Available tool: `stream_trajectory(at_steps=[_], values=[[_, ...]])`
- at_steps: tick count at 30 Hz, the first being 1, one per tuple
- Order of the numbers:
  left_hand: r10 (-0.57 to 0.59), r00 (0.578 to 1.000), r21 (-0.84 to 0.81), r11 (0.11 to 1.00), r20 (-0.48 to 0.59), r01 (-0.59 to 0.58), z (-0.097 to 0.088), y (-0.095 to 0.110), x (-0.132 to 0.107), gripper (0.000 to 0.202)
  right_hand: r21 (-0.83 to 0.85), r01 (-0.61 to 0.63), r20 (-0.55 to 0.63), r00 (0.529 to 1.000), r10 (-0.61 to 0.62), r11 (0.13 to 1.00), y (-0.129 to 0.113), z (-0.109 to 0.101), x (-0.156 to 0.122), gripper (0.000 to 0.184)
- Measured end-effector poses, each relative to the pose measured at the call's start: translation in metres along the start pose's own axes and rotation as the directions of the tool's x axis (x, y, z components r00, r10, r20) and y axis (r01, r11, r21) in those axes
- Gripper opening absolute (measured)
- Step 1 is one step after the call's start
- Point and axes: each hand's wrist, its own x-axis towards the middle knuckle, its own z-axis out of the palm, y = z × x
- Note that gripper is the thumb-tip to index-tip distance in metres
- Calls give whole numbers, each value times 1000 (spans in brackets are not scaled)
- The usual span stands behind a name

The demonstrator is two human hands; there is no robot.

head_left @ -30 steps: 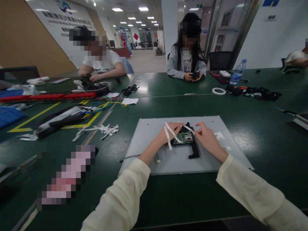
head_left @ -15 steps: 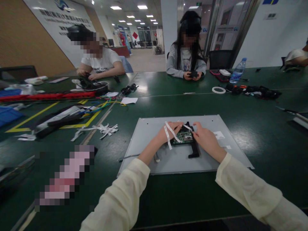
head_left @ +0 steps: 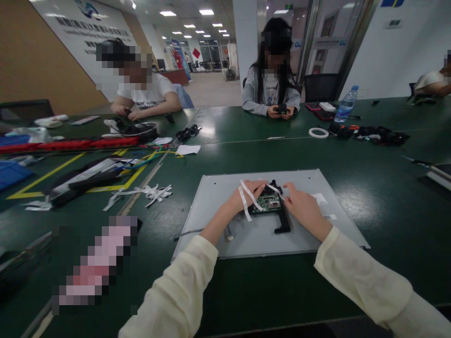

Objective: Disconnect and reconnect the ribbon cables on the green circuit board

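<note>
Left hand (head_left: 246, 197): fingers closed on white ribbon strips (head_left: 248, 199) draping over its back. Right hand (head_left: 301, 206): pinching a strip end. Between them: green circuit board (head_left: 269, 203), black bracket (head_left: 283, 220) running toward the wearer, on grey panel (head_left: 218, 188).

**PCB and ribbon cables on grey panel, centre frame**

Green circuit board (head_left: 268, 203) lies flat on the grey metal panel (head_left: 306, 180), just above frame centre. Black bracket (head_left: 283, 220) touches its right edge and runs toward the lower frame. Two white flat ribbon cables (head_left: 245, 199) drape over the left hand (head_left: 243, 199) at the board's left side. A third white ribbon (head_left: 275, 189) arcs across the board's top to the right hand (head_left: 303, 210), pinched at the fingertips.
</note>
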Motion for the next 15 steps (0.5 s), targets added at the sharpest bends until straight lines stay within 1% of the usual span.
stream_trajectory(at_steps=[5, 9, 12, 15], values=[[-1, 998, -15, 1000, 55, 1, -3, 1, -1, 40, 30, -2, 22, 1000, 2, 1000, 0, -2, -1, 33], [-44, 994, 3, 999, 100, 44, -5, 1, -2, 40, 80, 0, -9, 1000, 1, 997, 2, -2, -1, 31], [-39, 989, 10, 999, 140, 38, -10, 4, -4, 42, 130, -2, -32, 999, 6, 991, 4, 1, 0, 29], [-31, 980, 15, 999, 195, 29, -16, 6, -6, 43, 115, 3, -31, 1000, 0, 993, 4, 3, 2, 29]])
